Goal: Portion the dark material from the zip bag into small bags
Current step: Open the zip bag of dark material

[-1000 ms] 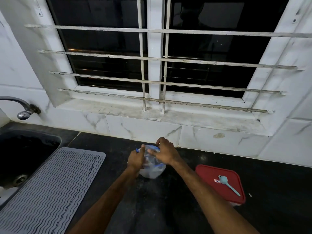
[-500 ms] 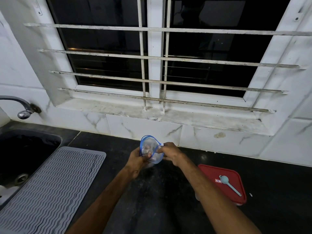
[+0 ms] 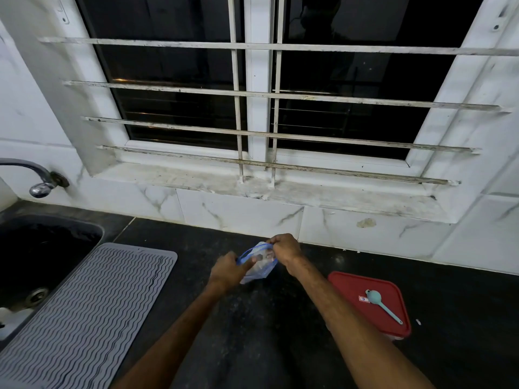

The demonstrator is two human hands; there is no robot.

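A small clear zip bag [image 3: 259, 272] with a blue zip strip hangs just above the black counter [image 3: 252, 332], near the tiled wall. My left hand [image 3: 227, 272] pinches the near left side of its mouth. My right hand [image 3: 285, 249] pinches the far right side. The mouth is pulled into a narrow slit between them. Something pale and brownish shows through the plastic; I cannot tell what it is.
A red-lidded container [image 3: 370, 304] with a light blue spoon [image 3: 382, 304] on its lid sits to the right. A grey ribbed drying mat [image 3: 81, 313] lies left, beside a dark sink [image 3: 36, 254] and a tap [image 3: 42, 183]. A barred window [image 3: 252, 108] stands behind.
The bag's mouth was a round opening half a second ago; now my hands have drawn apart and stretched it into a slit. The right hand has moved up and back.
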